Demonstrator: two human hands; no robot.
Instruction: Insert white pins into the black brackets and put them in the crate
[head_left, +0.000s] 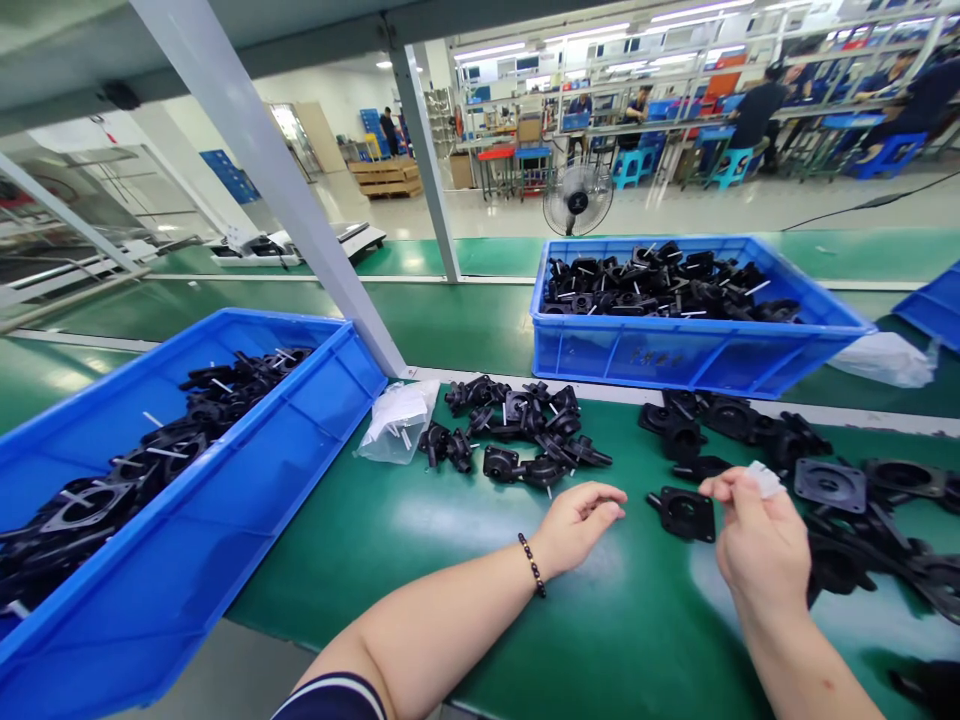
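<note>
My left hand [581, 525], with a beaded bracelet [532, 565] at the wrist, hovers over the green bench. Its fingers are slightly curved, the thumb is a little apart, and no object shows in it. My right hand [761, 545] is closed around a small white bundle [765, 480]; I cannot make out whether it is pins or crumpled plastic. Between the hands lies a square black plastic housing [686, 513] with a round opening and a side spout. More black housings [829, 483] are heaped beyond and right of my right hand.
Another pile of black parts [517, 425], some with white pins, lies beside a clear bag [397, 420]. Blue crates of black parts stand at the left [247, 530] and back [697, 355]. A grey post [300, 200] slants down behind the bag. A fan [577, 200] stands beyond.
</note>
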